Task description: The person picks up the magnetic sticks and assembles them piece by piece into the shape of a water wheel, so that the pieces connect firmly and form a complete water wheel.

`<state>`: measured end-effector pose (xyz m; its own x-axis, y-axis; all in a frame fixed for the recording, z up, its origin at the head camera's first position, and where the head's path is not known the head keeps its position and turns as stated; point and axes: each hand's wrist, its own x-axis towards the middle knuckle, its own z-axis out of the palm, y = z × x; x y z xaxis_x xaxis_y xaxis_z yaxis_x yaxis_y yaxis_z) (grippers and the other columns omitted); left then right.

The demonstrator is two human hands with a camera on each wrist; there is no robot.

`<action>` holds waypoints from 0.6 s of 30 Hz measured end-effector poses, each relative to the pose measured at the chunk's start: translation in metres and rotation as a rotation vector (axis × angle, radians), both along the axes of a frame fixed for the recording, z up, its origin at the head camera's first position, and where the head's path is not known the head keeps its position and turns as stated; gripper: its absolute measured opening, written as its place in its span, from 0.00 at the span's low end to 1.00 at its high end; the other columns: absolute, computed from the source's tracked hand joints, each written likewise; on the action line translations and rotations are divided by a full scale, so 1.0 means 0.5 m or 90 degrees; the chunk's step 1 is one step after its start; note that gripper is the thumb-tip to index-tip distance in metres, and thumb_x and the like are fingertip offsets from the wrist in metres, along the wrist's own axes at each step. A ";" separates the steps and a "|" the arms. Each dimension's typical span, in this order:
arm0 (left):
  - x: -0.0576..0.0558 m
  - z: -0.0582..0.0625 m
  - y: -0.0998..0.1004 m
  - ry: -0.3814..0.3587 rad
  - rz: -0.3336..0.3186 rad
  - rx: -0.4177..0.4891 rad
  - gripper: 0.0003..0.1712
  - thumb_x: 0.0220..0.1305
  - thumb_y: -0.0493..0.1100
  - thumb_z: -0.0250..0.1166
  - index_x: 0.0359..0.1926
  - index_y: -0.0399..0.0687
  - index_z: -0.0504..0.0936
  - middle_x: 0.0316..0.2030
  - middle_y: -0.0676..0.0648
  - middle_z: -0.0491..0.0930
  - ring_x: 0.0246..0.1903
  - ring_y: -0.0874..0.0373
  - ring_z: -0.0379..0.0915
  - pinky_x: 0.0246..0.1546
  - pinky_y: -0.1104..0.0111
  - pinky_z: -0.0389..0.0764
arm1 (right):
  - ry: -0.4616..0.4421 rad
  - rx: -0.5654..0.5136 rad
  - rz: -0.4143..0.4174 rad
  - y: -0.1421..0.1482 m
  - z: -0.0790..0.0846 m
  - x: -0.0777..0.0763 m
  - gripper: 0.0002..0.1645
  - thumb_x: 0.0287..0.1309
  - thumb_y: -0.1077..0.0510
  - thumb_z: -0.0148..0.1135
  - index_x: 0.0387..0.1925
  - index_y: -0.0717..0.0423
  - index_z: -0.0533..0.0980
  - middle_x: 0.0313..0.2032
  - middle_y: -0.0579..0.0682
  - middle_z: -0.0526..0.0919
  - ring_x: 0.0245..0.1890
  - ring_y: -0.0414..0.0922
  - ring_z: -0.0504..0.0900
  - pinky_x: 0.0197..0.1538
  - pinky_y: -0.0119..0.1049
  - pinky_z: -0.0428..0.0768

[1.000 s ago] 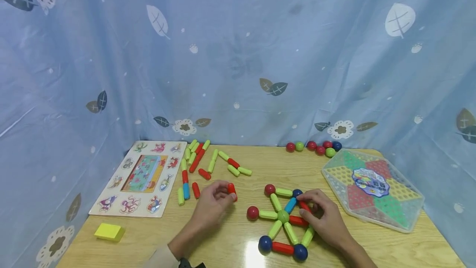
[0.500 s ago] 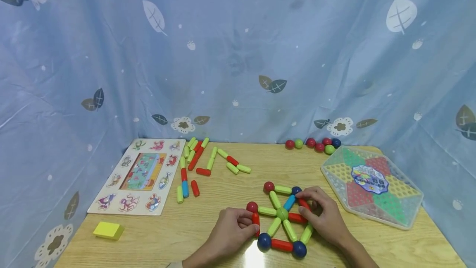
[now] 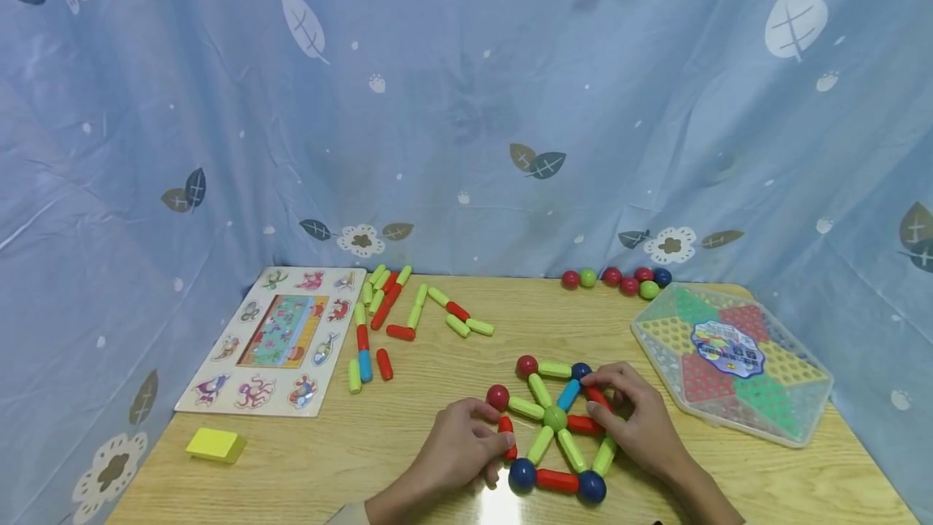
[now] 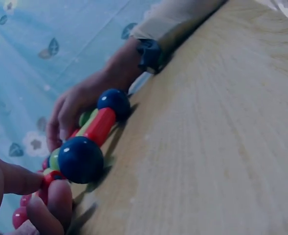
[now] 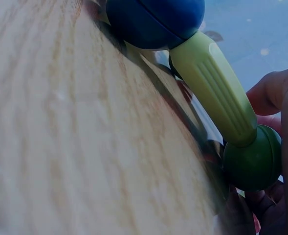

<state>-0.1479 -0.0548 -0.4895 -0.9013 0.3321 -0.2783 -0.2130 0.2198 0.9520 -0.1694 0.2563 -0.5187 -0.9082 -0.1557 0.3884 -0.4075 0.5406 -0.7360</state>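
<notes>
A wheel-like model of magnetic rods and balls lies on the table in the head view, with a green ball (image 3: 555, 419) as its hub. My left hand (image 3: 461, 446) pinches a red magnetic rod (image 3: 508, 437) at the model's left side, between a red ball (image 3: 498, 397) and a dark blue ball (image 3: 522, 475). In the left wrist view thumb and fingers close round that rod. My right hand (image 3: 641, 420) grips another red rod (image 3: 599, 398) on the right side. The right wrist view shows a green outer ball (image 5: 254, 157) by those fingers, on a light green rod (image 5: 216, 90).
Loose light green, red and blue rods (image 3: 385, 306) lie at the back left. Several spare balls (image 3: 629, 286) sit along the back edge. A hexagonal game box (image 3: 732, 363) stands right, a sea-animal puzzle board (image 3: 211, 355) left, with a yellow block (image 3: 216, 445) in front.
My left hand has carried the red rod rightward and toward me, to the gap between the model's left red ball and the lower blue ball. My right hand keeps its place.
</notes>
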 end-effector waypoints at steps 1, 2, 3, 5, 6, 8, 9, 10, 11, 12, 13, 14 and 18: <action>0.003 0.000 0.001 -0.008 0.003 0.005 0.24 0.71 0.41 0.76 0.60 0.38 0.75 0.29 0.47 0.89 0.15 0.59 0.79 0.13 0.73 0.74 | 0.001 0.001 0.001 0.000 0.000 0.000 0.18 0.62 0.66 0.77 0.50 0.45 0.87 0.47 0.43 0.84 0.35 0.40 0.74 0.37 0.33 0.72; 0.006 0.000 0.002 -0.012 0.006 0.007 0.28 0.71 0.42 0.76 0.63 0.38 0.72 0.29 0.46 0.89 0.14 0.59 0.78 0.12 0.72 0.75 | 0.001 0.003 0.001 -0.001 0.001 0.000 0.18 0.62 0.66 0.77 0.50 0.44 0.87 0.47 0.42 0.84 0.35 0.40 0.73 0.37 0.33 0.72; 0.008 0.000 0.003 -0.012 0.011 0.008 0.32 0.71 0.42 0.76 0.66 0.38 0.69 0.29 0.46 0.89 0.14 0.59 0.78 0.12 0.72 0.75 | 0.001 0.004 0.003 -0.001 0.001 -0.001 0.18 0.62 0.66 0.77 0.49 0.44 0.87 0.47 0.42 0.83 0.35 0.40 0.73 0.37 0.34 0.72; 0.010 0.001 0.004 -0.004 0.018 0.005 0.42 0.71 0.43 0.76 0.74 0.37 0.61 0.29 0.47 0.88 0.13 0.59 0.77 0.12 0.70 0.76 | 0.002 0.003 0.005 -0.001 0.002 -0.002 0.18 0.62 0.66 0.77 0.49 0.43 0.87 0.47 0.42 0.83 0.35 0.40 0.73 0.37 0.34 0.72; 0.011 0.001 0.004 0.001 0.021 0.006 0.47 0.71 0.43 0.76 0.78 0.37 0.57 0.29 0.47 0.88 0.13 0.59 0.77 0.12 0.70 0.77 | 0.001 0.002 0.006 -0.001 0.002 -0.002 0.18 0.63 0.66 0.77 0.49 0.43 0.87 0.47 0.42 0.83 0.35 0.40 0.73 0.37 0.34 0.72; 0.011 0.001 0.005 0.011 0.023 0.009 0.55 0.71 0.42 0.75 0.84 0.38 0.48 0.29 0.47 0.89 0.13 0.59 0.78 0.12 0.69 0.77 | 0.000 -0.001 0.010 -0.001 0.003 -0.003 0.18 0.64 0.65 0.77 0.50 0.43 0.87 0.48 0.42 0.83 0.35 0.40 0.73 0.37 0.34 0.72; 0.011 0.001 0.005 0.015 0.024 0.012 0.57 0.71 0.42 0.75 0.86 0.40 0.45 0.30 0.47 0.89 0.13 0.59 0.78 0.12 0.68 0.78 | -0.001 -0.002 0.012 -0.001 0.003 -0.004 0.17 0.64 0.65 0.77 0.50 0.43 0.87 0.48 0.42 0.83 0.35 0.40 0.73 0.37 0.34 0.72; 0.011 0.000 0.006 0.021 0.023 0.015 0.59 0.71 0.41 0.74 0.87 0.41 0.43 0.31 0.47 0.89 0.14 0.58 0.79 0.12 0.68 0.78 | -0.001 -0.003 0.013 -0.001 0.003 -0.004 0.17 0.64 0.65 0.77 0.50 0.43 0.87 0.48 0.42 0.83 0.36 0.40 0.73 0.37 0.34 0.72; 0.011 0.000 0.006 0.027 0.022 0.019 0.60 0.71 0.41 0.74 0.88 0.43 0.42 0.32 0.47 0.89 0.14 0.58 0.80 0.12 0.68 0.79 | -0.001 -0.002 0.013 0.000 0.002 -0.004 0.17 0.65 0.65 0.76 0.50 0.43 0.87 0.48 0.42 0.83 0.36 0.40 0.73 0.37 0.34 0.72; 0.011 -0.001 0.007 0.033 0.020 0.024 0.59 0.71 0.40 0.74 0.88 0.45 0.43 0.33 0.48 0.89 0.15 0.58 0.80 0.12 0.68 0.79 | -0.001 0.000 0.013 0.000 0.002 -0.004 0.17 0.65 0.65 0.76 0.50 0.43 0.87 0.48 0.42 0.83 0.36 0.40 0.73 0.37 0.34 0.72; 0.012 -0.002 0.008 0.039 0.016 0.026 0.57 0.72 0.39 0.73 0.88 0.46 0.45 0.33 0.48 0.89 0.15 0.58 0.81 0.12 0.68 0.78 | 0.000 0.002 0.011 0.001 0.002 -0.004 0.17 0.65 0.65 0.76 0.50 0.43 0.87 0.49 0.42 0.83 0.36 0.40 0.73 0.38 0.34 0.72; 0.013 -0.003 0.009 0.046 0.012 0.027 0.55 0.72 0.38 0.73 0.88 0.47 0.48 0.34 0.48 0.88 0.15 0.58 0.81 0.12 0.69 0.78 | 0.000 0.006 0.009 0.001 0.001 -0.004 0.17 0.64 0.65 0.77 0.50 0.42 0.87 0.49 0.41 0.83 0.36 0.40 0.73 0.38 0.34 0.72; 0.015 -0.005 0.012 0.073 0.001 0.025 0.49 0.73 0.37 0.71 0.87 0.50 0.56 0.35 0.47 0.88 0.14 0.58 0.81 0.14 0.74 0.75 | 0.000 0.018 0.000 0.003 -0.002 -0.002 0.18 0.64 0.65 0.77 0.50 0.42 0.87 0.49 0.41 0.83 0.37 0.39 0.74 0.39 0.33 0.72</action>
